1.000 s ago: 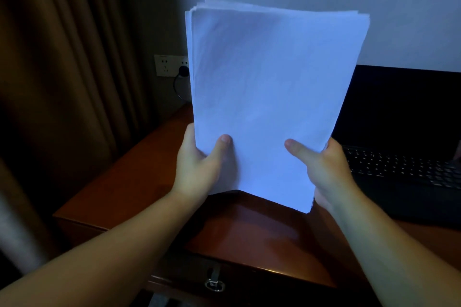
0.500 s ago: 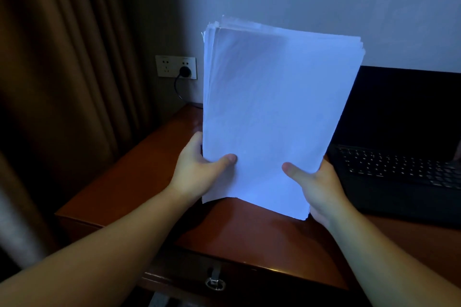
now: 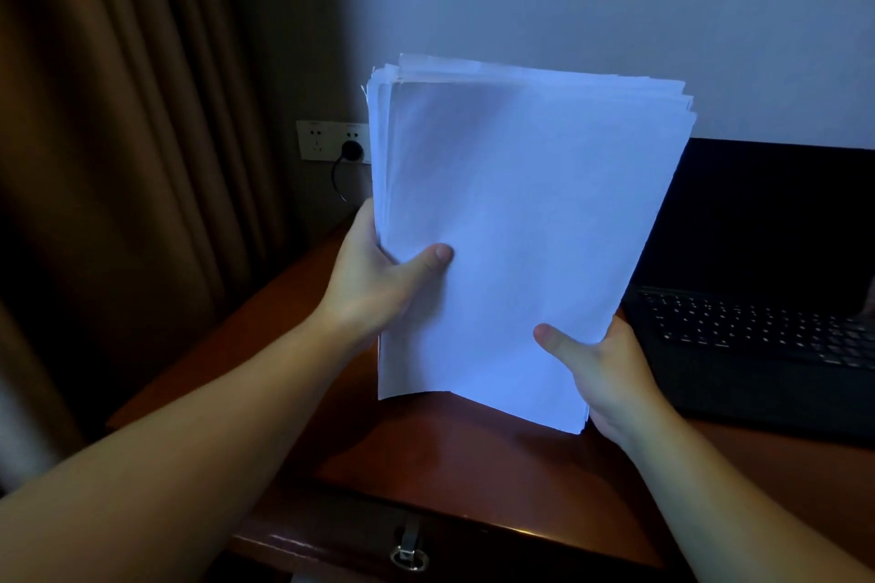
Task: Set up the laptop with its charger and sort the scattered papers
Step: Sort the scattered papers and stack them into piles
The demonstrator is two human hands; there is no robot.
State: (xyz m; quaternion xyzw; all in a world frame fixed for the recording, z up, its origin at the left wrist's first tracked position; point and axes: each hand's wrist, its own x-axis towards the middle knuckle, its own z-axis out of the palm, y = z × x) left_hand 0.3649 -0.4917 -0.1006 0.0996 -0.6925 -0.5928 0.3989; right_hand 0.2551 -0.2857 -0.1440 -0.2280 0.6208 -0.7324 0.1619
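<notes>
A stack of white papers (image 3: 521,213) stands upright with its bottom edge at or just above the wooden desk (image 3: 454,464); contact is unclear. My left hand (image 3: 379,284) grips its left edge, thumb on the front sheet. My right hand (image 3: 601,369) grips the lower right corner, thumb across the front. The top edges of the sheets are slightly uneven. An open black laptop (image 3: 757,336) sits on the desk to the right, its screen dark. A black charger plug (image 3: 352,150) sits in the white wall socket (image 3: 326,141), its cable dropping behind the papers.
Brown curtains (image 3: 132,156) hang at the left. A plain wall rises behind the desk. A drawer with a metal ring pull (image 3: 409,556) is in the desk front below my arms.
The stack has come down and turned more upright, its bottom edge now low by the desk. My left hand has slid higher up the left edge.
</notes>
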